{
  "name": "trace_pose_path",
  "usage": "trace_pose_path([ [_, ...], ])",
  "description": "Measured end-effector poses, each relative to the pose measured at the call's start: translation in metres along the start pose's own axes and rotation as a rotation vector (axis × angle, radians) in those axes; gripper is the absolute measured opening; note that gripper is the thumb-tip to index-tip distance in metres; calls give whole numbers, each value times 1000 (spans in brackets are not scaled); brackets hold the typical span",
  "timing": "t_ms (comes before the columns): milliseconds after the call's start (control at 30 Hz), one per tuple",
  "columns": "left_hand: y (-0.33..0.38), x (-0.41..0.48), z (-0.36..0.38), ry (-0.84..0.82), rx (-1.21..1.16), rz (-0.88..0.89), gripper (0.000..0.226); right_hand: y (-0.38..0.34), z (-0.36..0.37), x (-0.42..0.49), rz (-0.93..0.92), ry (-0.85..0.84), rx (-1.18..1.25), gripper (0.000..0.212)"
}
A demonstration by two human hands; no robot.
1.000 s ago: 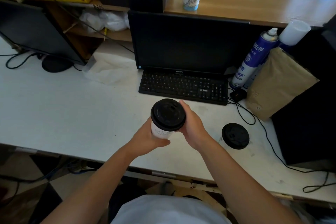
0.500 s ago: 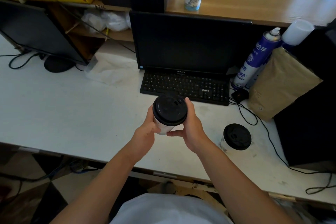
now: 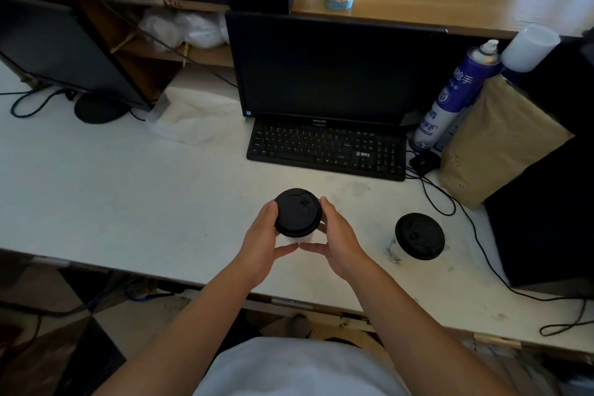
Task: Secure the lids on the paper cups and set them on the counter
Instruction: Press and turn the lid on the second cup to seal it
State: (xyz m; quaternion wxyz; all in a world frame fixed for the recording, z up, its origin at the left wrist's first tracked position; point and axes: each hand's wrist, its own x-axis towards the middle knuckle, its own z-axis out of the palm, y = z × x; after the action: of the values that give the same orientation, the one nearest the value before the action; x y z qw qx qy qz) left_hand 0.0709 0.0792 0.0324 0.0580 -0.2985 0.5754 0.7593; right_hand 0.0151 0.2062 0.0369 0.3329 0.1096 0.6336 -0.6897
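Both hands, left [image 3: 262, 243] and right [image 3: 337, 243], clasp a white paper cup with a black plastic lid [image 3: 298, 212] above the white tabletop [image 3: 128, 202], fingers wrapped round its sides. Right of it, a second lidded white paper cup [image 3: 418, 236] stands nearer the black keyboard [image 3: 324, 148]; contents of both are hidden.

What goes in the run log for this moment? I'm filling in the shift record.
step: lidding | left hand + right hand: grip lidded cup | second lidded cup: on counter

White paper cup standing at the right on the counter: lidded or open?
Lidded: a black plastic lid covers the white paper cup.
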Motion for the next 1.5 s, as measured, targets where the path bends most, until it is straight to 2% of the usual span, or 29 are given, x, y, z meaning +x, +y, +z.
trace_pose_path([
  [200, 7, 6, -5, 56, -19, -103, 39, 6, -5, 3, -27, -27, -38, 28],
  [300, 6, 7, -7, 40, 113, -40, 36, 12, -9, 8, -52, -67, -123, 34],
  [400, 5, 6, -11, -23, 253, 75, 32, 15, -16, 8, -94, -218, -277, 35],
  [500, 6, 8, -18, -82, 382, 188, 32, 14, -26, 8, -188, -339, -541, 76],
  [567, 6, 9, -19, -143, 457, 219, 31, 15, -25, 11, -232, -332, -628, 90],
  [633, 4, 8, -19, -169, 671, 321, 41, 20, -21, 15, -244, -301, -614, 90],
  [733, 3, 6, -18, -25, 1132, 578, 57, 32, -16, 20, -277, -282, -578, 89],
  [833, 4, 3, -20, 58, 1319, 716, 70, 34, -14, 19, -321, -296, -546, 87],
  [967, 0, 3, -26, 110, 1360, 816, 67, 32, -9, 16, -339, -274, -611, 80],
  [1133, 7, 5, -20, 75, 1266, 709, 69, 36, -6, 12, -373, -172, -612, 79],
  [1400, 9, 0, -3, 245, 1282, 613, 73, 35, 6, 4, -534, 11, -627, 77],
  [1500, 13, -1, 1, 269, 1207, 568, 62, 35, 11, 2, -591, 104, -693, 72],
])
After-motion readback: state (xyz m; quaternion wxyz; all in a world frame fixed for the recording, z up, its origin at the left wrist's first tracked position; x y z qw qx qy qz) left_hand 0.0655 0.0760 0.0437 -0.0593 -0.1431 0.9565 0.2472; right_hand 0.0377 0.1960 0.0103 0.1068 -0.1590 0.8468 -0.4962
